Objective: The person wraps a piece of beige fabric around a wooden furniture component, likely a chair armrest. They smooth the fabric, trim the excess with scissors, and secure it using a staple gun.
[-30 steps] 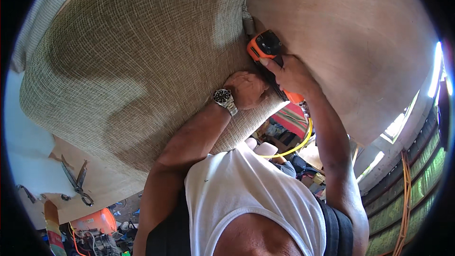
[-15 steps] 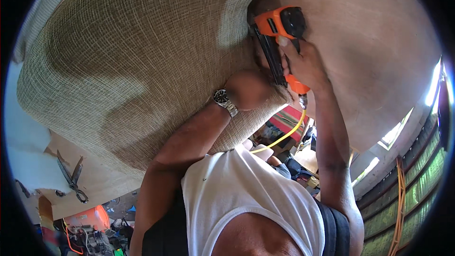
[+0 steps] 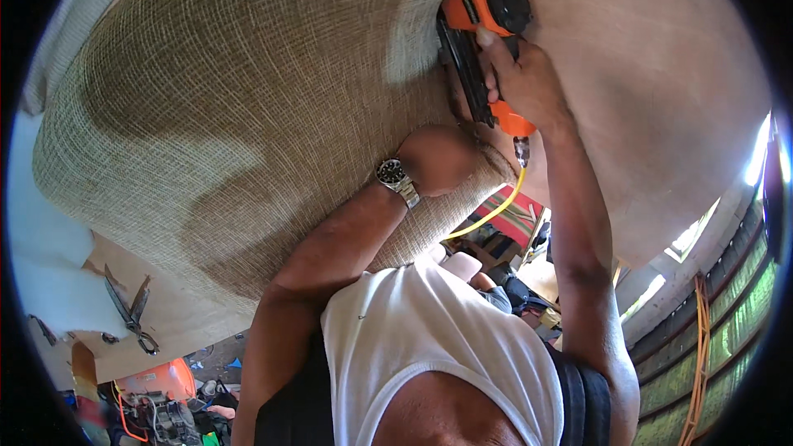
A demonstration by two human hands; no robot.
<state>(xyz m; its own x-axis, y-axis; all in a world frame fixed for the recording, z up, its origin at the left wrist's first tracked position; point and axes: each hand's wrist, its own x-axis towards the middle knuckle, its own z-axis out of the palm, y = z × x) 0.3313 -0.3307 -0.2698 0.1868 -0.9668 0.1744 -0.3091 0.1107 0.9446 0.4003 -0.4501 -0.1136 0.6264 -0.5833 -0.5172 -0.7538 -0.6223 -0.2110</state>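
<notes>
My right hand grips an orange and black pneumatic staple gun, its nose pressed against the seam where coarse beige woven fabric meets a brown plywood panel. A yellow air hose hangs from the gun's handle. My left hand, a metal wristwatch on its wrist, presses down on the fabric's edge just below the gun, fingers curled over the cloth.
Black scissors lie on a board at the lower left beside white padding. An orange tool and clutter sit on the floor below. A slatted wall with an orange cord runs along the right.
My right hand has lifted the staple gun up along the seam, so its whole orange body shows. My left hand has stayed pressing the fabric edge.
</notes>
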